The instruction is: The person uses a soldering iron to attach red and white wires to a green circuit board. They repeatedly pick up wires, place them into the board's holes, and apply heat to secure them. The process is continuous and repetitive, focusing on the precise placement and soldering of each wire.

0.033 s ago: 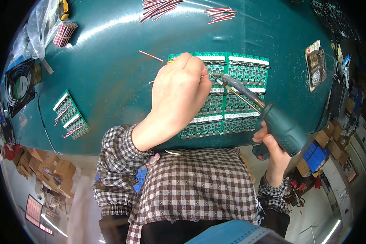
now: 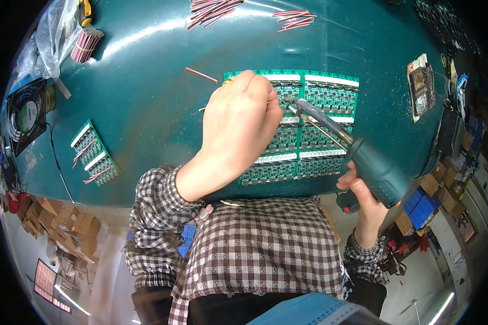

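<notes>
My left hand (image 2: 236,116) is closed in a pinch over the left part of a green circuit board panel (image 2: 331,138). Between its fingertips is a thin wire (image 2: 202,110), whose tail pokes out on the left of the hand; most of its length is hidden. In my right hand (image 2: 366,197) is a green soldering gun (image 2: 379,173), the fingers wrapped round its grip. The gun's metal tip meets the panel close to my left fingertips, where the wire's end seems to be. Rows of white strips and dark parts cover the panel.
A loose red-and-white wire (image 2: 200,75) lies beyond my left hand. Piles of wires (image 2: 295,20) and a tied bundle (image 2: 87,45) lie farther off. At left are a smaller board (image 2: 95,154) and a black fan (image 2: 26,116); at right, a solder-stained tray (image 2: 421,86).
</notes>
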The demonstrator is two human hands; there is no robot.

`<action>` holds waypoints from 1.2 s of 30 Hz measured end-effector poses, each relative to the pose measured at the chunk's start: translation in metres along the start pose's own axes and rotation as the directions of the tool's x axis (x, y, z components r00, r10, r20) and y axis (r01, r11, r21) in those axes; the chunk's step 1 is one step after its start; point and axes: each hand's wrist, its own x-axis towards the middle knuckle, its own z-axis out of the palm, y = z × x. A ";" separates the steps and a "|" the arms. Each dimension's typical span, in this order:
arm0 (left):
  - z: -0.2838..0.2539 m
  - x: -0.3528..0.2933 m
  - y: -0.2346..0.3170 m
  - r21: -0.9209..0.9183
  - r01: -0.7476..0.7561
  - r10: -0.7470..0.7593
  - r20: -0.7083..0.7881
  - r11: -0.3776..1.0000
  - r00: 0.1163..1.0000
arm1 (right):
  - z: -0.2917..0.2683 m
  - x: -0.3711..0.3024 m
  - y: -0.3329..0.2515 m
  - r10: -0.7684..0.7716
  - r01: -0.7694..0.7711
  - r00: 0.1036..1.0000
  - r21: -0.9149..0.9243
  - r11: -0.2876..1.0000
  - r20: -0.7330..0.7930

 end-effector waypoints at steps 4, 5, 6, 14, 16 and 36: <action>-0.001 -0.001 0.001 0.014 0.007 -0.007 -0.006 1.000 1.000 | 0.000 0.001 0.001 -0.017 0.016 1.000 0.013 1.000 0.009; 0.000 -0.001 0.001 0.013 0.009 -0.009 -0.008 1.000 1.000 | 0.000 0.001 0.002 -0.021 0.020 1.000 0.019 1.000 0.014; 0.000 -0.001 0.001 0.012 0.010 -0.010 -0.010 1.000 1.000 | 0.000 0.001 0.003 -0.025 0.024 1.000 0.025 0.999 0.019; 0.003 -0.001 0.000 -0.013 -0.023 0.023 -0.042 1.000 0.999 | 0.001 0.000 0.003 -0.011 0.011 1.000 0.000 1.000 -0.008; 0.002 -0.001 0.000 0.010 -0.011 0.012 -0.025 1.000 1.000 | 0.003 0.000 0.001 -0.006 0.006 1.000 -0.003 1.000 -0.018; 0.000 -0.001 0.000 0.016 -0.009 0.010 -0.024 1.000 1.000 | 0.003 -0.001 -0.002 0.009 -0.009 1.000 -0.017 1.000 0.002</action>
